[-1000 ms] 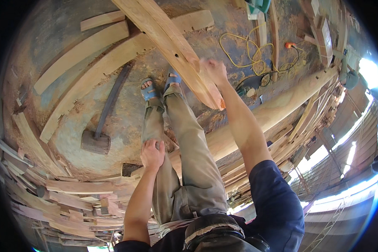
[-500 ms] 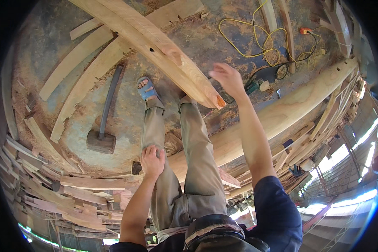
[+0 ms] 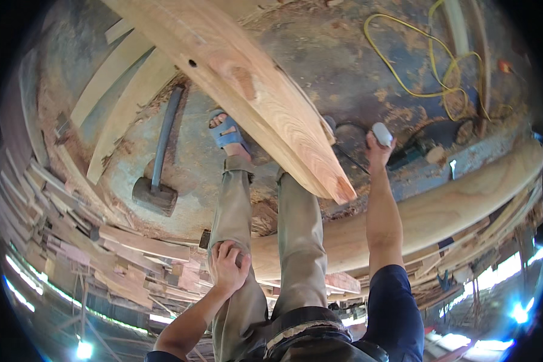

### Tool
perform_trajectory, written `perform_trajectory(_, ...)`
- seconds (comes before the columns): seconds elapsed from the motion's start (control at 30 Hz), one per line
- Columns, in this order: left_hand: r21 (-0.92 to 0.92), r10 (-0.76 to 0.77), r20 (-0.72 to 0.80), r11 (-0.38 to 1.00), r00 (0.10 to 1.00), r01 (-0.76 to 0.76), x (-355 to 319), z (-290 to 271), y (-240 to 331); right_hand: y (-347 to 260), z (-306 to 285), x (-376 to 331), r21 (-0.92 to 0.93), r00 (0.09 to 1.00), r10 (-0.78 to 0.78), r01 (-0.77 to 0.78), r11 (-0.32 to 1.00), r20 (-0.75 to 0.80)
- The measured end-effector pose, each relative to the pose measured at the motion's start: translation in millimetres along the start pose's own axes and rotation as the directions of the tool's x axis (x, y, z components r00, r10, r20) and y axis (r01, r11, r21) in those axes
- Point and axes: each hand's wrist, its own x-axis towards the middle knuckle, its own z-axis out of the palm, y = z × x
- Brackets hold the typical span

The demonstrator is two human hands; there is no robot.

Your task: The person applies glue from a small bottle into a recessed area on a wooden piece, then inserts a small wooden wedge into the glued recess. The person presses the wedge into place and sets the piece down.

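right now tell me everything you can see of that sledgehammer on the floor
The sledgehammer lies flat on the dusty floor, to the person's left of the sandalled left foot. Its dark blocky head, worn and dull, looks like metal and points toward the person; the long blue-grey handle runs away from it toward the pale planks. Sawdust lies around it. No hand touches it: the left hand rests on the thigh, well away.

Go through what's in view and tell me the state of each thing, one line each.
Right hand: stretched out, closed on a small pale object.
Left hand: resting flat on the left thigh, holding nothing.
Long wooden beam: slanted over the legs, its cut end free.
Sledgehammer: lying on the floor, untouched.
Yellow cord: loose, looped on the floor.
Curved timber: lying on the floor.
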Motion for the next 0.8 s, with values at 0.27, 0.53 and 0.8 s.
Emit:
perform_trajectory(0.27,0.079,-0.001,-0.008,0.997,1.000,0.002,-2,7,13,-91,20,3,-0.610,0.877,-0.478,0.401,0.684,0.040)
perform_trajectory(0.53,0.166,-0.079,0.024,0.983,0.997,0.074,-2,15,25,-298,64,-192,-0.245,0.620,-0.573,0.764,0.598,0.536)
perform_trajectory(0.8,0.156,-0.110,-0.004,0.982,0.994,0.109,-2,30,22,-332,111,-284,-0.431,0.623,-0.337,0.756,0.493,0.706)
